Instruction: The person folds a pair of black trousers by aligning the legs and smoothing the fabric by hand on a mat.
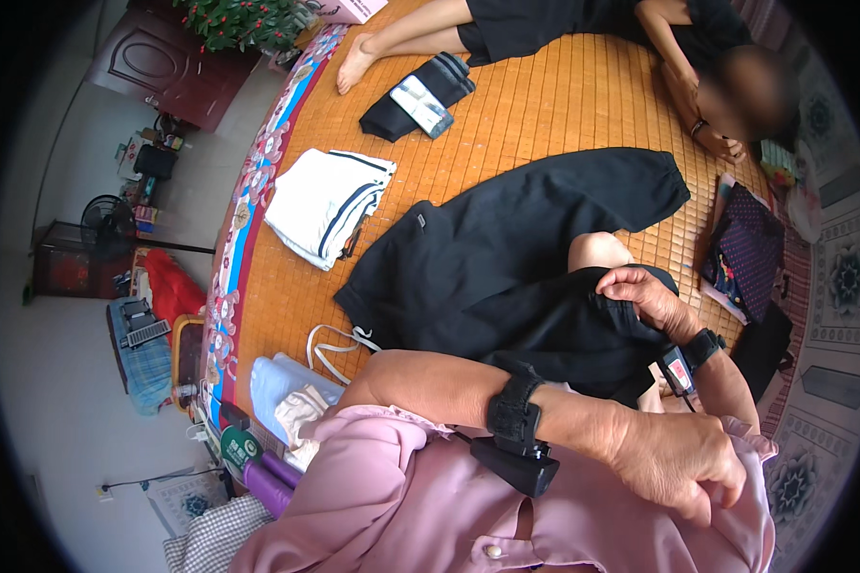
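Observation:
My left hand [678, 463] is closed on a pink buttoned garment [401, 506] bunched at the lower edge; a black band with a small device sits on that wrist. My right hand [645, 296], also wearing a black wrist band, grips the edge of a black garment [506, 248]. This garment lies spread across the bamboo mat [564, 105] in front of me. A bare knee [597, 250] pokes up just beyond my right hand.
A folded white garment with dark stripes [325, 205] and a folded black pile with a tag [420, 95] lie farther on the mat. Another person [564, 24] lies along the far side. A dark dotted bag [745, 253] is at right; a fan [105, 220] stands on the floor left.

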The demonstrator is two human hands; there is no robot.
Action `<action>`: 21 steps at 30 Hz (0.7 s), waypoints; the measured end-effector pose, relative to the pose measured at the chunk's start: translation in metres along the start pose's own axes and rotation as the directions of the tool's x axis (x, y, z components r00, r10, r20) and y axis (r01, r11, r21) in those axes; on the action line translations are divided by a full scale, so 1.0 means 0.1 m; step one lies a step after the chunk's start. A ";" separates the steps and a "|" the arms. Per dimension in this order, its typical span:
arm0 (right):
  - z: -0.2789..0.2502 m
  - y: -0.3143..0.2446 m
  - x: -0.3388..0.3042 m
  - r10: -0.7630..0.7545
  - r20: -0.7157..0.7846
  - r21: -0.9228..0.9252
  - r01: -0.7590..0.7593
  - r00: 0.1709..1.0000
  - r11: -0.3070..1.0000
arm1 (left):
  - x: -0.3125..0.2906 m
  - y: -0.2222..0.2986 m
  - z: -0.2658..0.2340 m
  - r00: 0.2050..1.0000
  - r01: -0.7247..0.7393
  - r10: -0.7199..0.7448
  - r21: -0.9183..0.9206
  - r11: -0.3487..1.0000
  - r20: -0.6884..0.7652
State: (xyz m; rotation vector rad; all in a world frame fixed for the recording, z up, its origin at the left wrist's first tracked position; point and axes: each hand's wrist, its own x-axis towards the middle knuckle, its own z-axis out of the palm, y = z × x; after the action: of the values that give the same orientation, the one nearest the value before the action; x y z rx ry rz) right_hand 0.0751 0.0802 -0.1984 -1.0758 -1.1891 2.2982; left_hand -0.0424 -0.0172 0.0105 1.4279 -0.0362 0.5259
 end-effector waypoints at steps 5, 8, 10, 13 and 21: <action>0.07 -0.11 0.09 0.066 0.054 -0.001 -0.066 0.996 0.998 | 0.16 -0.07 0.08 0.999 -0.040 0.037 0.184 0.982 0.023; 0.10 -0.13 0.14 0.057 0.069 -0.034 -0.055 0.996 0.998 | 0.23 -0.07 0.08 0.998 -0.023 0.016 0.136 0.990 0.058; 0.07 -0.11 0.13 0.050 0.067 -0.047 -0.047 0.996 0.998 | 0.23 -0.09 0.05 0.992 -0.122 0.113 0.188 0.975 0.060; 0.15 -0.25 0.05 0.075 0.073 -0.090 -0.068 0.995 0.994 | 0.17 0.00 0.02 0.994 0.045 -0.046 0.014 0.999 0.099; 0.30 -0.19 0.12 0.107 0.047 -0.166 -0.098 0.993 0.981 | 0.11 -0.02 0.11 0.982 -0.184 0.144 0.440 0.879 0.123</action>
State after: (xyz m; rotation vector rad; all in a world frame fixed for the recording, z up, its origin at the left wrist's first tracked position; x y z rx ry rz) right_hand 0.0438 0.0816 -0.1780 -1.1618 -1.3953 2.3559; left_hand -0.0288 -0.0243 0.0141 1.9160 -0.1119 0.6387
